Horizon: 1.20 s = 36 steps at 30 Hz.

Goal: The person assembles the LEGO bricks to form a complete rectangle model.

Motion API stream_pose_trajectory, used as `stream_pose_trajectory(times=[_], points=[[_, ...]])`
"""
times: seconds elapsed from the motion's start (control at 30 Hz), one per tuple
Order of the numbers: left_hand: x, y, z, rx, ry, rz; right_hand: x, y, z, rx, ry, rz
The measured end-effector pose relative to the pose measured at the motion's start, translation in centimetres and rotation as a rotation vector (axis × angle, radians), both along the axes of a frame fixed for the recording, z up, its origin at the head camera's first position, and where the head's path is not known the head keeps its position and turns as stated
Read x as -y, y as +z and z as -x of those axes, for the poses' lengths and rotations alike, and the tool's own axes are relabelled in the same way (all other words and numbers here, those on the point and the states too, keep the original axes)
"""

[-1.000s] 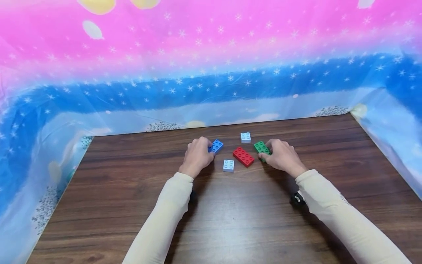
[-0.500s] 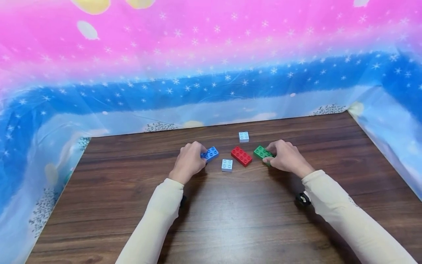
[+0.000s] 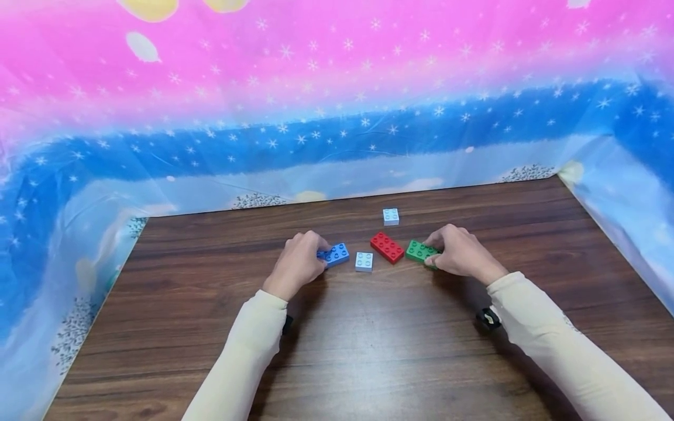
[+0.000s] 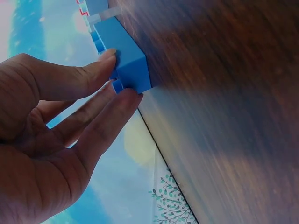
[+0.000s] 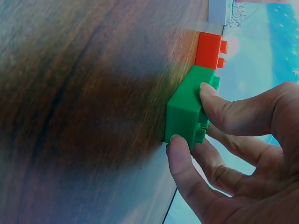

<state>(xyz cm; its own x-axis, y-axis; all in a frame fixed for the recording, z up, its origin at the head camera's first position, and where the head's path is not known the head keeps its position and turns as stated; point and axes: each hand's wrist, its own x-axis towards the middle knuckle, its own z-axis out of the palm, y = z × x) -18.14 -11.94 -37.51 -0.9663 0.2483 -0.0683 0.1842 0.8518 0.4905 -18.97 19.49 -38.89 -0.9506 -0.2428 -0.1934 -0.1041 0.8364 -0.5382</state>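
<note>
Snowflake-patterned cloth [image 3: 337, 134], pink over blue, backing a brown wood-grain bench [image 3: 363, 351]. On the bench, five toy bricks. One blue brick [image 3: 338, 254]: its left end pinched between thumb and fingers of my left hand [image 3: 296, 264]. One green brick [image 3: 418, 250]: its right end pinched likewise by my right hand [image 3: 463, 251]. One red brick [image 3: 387, 247], just beside the green. Two square white bricks: one [image 3: 364, 262] between blue and red, one [image 3: 391, 217] farther from me, behind the red.
</note>
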Motion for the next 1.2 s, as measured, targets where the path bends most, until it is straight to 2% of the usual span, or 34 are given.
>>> stream_pose_trajectory(times=[0.4, 0.73, 1.2], points=[[0.9, -0.1, -0.7, 0.000, -0.064, -0.015, -0.1, 0.2, 0.0, 0.022, 0.085, 0.023], [1.0, 0.1, -1.5, 0.073, -0.071, -0.033, -0.3, 0.4, 0.0, 0.016, 0.099, 0.019], [1.1, 0.1, -2.2, 0.071, -0.093, -0.020, -0.4, 0.7, 0.0, 0.024, 0.165, 0.006]])
